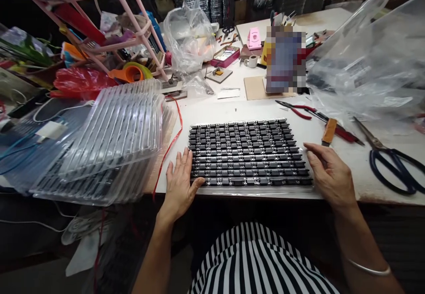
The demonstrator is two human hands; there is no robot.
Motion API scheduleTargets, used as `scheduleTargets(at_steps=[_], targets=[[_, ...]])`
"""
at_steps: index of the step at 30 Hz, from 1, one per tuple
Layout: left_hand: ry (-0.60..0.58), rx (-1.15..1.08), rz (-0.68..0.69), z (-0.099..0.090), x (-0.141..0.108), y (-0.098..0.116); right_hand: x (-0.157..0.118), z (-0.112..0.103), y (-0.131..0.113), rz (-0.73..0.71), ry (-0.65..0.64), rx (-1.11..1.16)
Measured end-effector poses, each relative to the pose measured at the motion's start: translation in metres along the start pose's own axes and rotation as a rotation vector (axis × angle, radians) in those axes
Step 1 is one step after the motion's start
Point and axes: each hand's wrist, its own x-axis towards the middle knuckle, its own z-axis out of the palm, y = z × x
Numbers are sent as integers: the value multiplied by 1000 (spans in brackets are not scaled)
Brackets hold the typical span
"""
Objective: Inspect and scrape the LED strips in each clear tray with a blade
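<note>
A clear plastic tray (252,191) lies flat near the table's front edge, filled with rows of small black electronic parts (245,154). My left hand (181,181) rests at its left side, fingers spread on the table and the thumb over the tray's front left corner. At the opposite side, my right hand (330,174) has curled fingers, with thumb and forefinger close together at the tray's right rim. The lower fingers of that hand are partly hidden.
Stacked clear trays (116,134) stand at left beside a pink rack (142,28). Pliers (299,110), an orange-handled blade (329,131) and large scissors (381,148) lie at right. Plastic sheeting (368,72) bulges behind them. A red cord (175,139) runs left of the tray.
</note>
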Motion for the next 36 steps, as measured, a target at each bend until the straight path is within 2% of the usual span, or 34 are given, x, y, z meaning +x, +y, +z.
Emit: scheduleTargets(at_steps=[29,33,36], targets=[[-29,19,-46,-1,1,4,0,1,-1,-31,-7,-20],[-93,-124,-50,-12,1,1,12,-7,10,-76,85,-190],[-115,-275,-74,-25,14,-3,31,-20,29,-1,159,-461]])
